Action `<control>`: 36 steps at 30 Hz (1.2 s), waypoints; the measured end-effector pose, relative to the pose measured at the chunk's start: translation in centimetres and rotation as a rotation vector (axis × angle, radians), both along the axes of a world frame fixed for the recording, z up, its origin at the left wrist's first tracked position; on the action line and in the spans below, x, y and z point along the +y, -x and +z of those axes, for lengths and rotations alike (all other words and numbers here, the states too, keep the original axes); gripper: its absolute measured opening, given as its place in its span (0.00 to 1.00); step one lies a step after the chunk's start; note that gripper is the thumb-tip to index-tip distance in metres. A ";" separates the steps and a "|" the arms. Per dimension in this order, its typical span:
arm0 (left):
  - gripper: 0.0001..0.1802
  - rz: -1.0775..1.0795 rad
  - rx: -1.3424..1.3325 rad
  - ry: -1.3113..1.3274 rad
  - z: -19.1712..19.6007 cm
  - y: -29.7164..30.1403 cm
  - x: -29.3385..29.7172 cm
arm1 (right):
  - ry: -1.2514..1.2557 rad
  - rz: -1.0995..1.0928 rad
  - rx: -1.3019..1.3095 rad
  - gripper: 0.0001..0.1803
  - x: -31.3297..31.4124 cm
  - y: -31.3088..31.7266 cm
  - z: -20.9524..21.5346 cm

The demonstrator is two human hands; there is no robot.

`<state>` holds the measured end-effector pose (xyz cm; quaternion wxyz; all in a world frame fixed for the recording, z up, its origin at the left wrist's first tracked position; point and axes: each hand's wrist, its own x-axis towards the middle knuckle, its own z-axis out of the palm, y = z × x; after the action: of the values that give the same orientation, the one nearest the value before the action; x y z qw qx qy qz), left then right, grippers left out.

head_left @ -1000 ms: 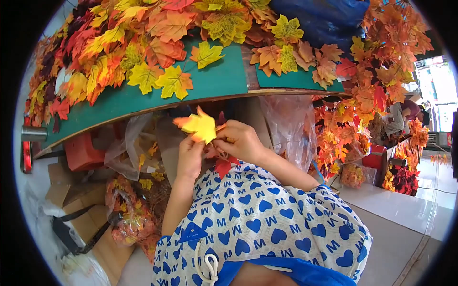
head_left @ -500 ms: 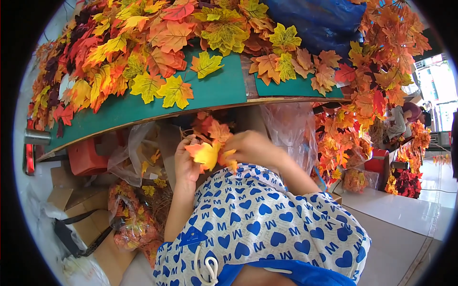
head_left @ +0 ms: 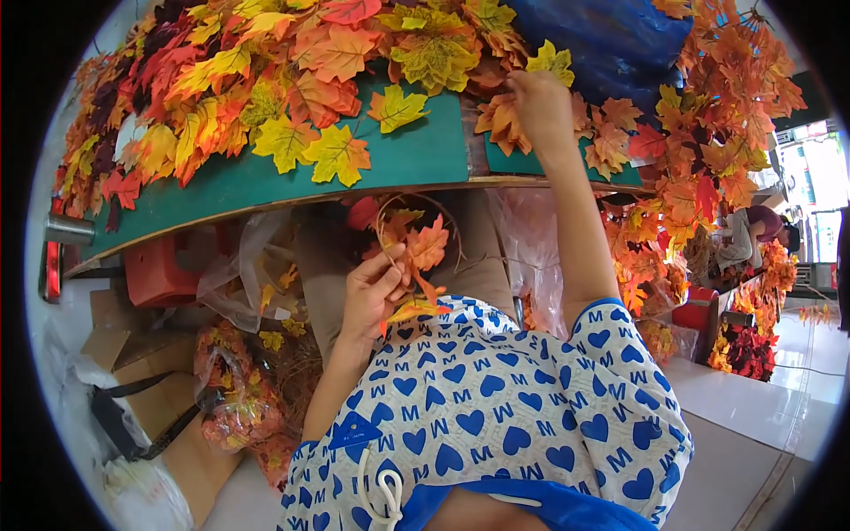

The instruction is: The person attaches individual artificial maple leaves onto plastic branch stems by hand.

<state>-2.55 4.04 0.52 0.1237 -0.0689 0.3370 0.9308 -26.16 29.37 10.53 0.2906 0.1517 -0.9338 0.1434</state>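
My left hand (head_left: 376,290) is below the table edge, closed on a thin brown vine ring with orange and yellow fabric maple leaves (head_left: 414,257) on it. My right hand (head_left: 542,102) is stretched up onto the green table (head_left: 416,155), its fingers pinching an orange fabric leaf (head_left: 503,124) in the loose pile. A yellow leaf (head_left: 553,62) lies just above that hand. Several yellow, orange and red leaves cover the table's far side.
A blue plastic bag (head_left: 620,40) lies at the table's far right. Clear plastic bags (head_left: 239,274), a red stool (head_left: 159,274) and cardboard boxes (head_left: 133,345) sit under the table at left. Leafy garlands (head_left: 708,150) hang at right, where another person (head_left: 753,232) sits.
My right hand left the leaf bundle at my lap and reached up onto the table to the leaf pile. My left hand stayed low with the vine and leaves.
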 end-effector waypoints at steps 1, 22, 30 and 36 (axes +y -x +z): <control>0.17 0.004 -0.010 -0.002 0.0 0.0 0.1 | 0.032 0.009 0.032 0.08 -0.2 -0.3 0.7; 0.19 0.314 0.070 0.313 3.5 2.4 2.6 | 1.497 0.322 -0.926 0.11 -10.2 -17.8 -4.9; 0.16 0.360 0.064 0.201 3.2 2.1 2.9 | 1.693 0.217 -1.140 0.08 -10.2 -17.6 -6.2; 0.15 0.329 0.032 0.176 3.4 2.3 3.0 | 1.966 0.184 -1.189 0.08 -10.2 -18.3 -7.3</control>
<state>-4.89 6.99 3.91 -0.0420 -0.1189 0.4034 0.9063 -7.91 19.20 3.23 -0.2143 -0.1643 -0.3934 0.8788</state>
